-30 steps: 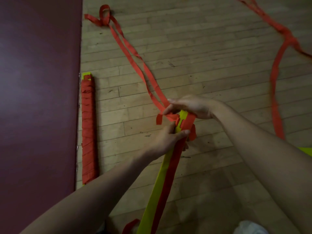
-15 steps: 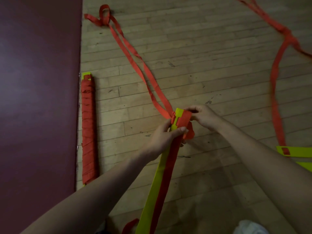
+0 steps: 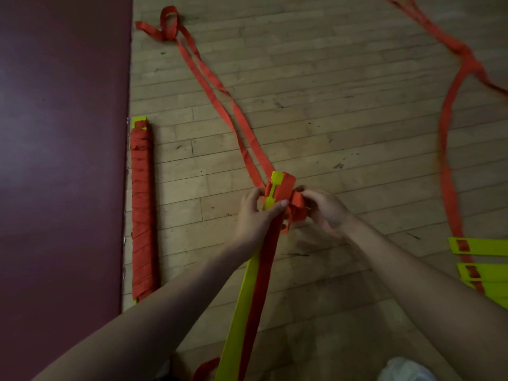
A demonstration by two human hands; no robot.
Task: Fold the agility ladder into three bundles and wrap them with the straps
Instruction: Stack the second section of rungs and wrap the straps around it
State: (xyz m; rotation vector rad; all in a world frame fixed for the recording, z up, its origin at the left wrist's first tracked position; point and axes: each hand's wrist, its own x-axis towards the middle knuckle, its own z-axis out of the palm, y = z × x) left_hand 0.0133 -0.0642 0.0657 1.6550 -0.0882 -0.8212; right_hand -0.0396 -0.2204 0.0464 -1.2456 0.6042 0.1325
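1. Second bundle (image 3: 244, 303) of stacked yellow rungs with orange webbing along them is held above the floor (image 3: 343, 119). Its top end is at the hands.
2. Left hand (image 3: 254, 215): fingers curled round the bundle just under the top, thumb pressed across the front.
3. Right hand (image 3: 325, 211): a second ago it was over the top end, now it is down at its right side, fingers pinching a bunched wad of strap (image 3: 217, 83).
4. A turn now crosses the rung end — wrapping just begun, I judge.
5. Wrapped bundle (image 3: 141, 210) lies beside the mat (image 3: 63, 174); loose rungs (image 3: 483, 246) at right are not yet gathered.
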